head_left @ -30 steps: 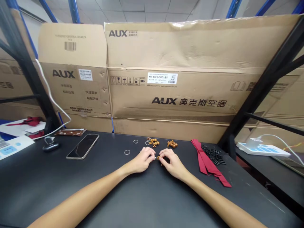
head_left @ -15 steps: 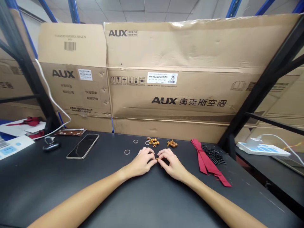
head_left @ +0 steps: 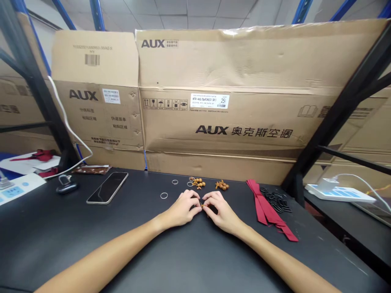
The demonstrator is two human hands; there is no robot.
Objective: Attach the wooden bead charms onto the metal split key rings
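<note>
My left hand (head_left: pixel 182 209) and my right hand (head_left: pixel 223 212) meet at the middle of the black table, fingertips almost touching. Both are closed in a pinch on a small yellow-brown cord (head_left: pixel 202 206), most of which the fingers hide. Just beyond them lies a bunch of brown wooden beads on yellow-brown cord (head_left: pixel 198 183), with metal rings by its left end. A second beaded bunch (head_left: pixel 222 185) lies to its right. Left of my left hand, a loose metal split ring (head_left: pixel 164 195) rests flat, and another ring (head_left: pixel 174 182) sits farther back.
Red fabric strips (head_left: pixel 261 207) and a pile of black clips or buckles (head_left: pixel 277 201) lie to the right. A phone (head_left: pixel 107 188), a black earbud-like case (head_left: pixel 67 185) and a brown wrapper (head_left: pixel 91 169) are at left. Cardboard (head_left: pixel 214 162) walls the back; power strips stand at both sides.
Both hands stay in nearly the same place, still pinching the cord. The fingers have shifted only slightly, and the whole view has moved a little.
</note>
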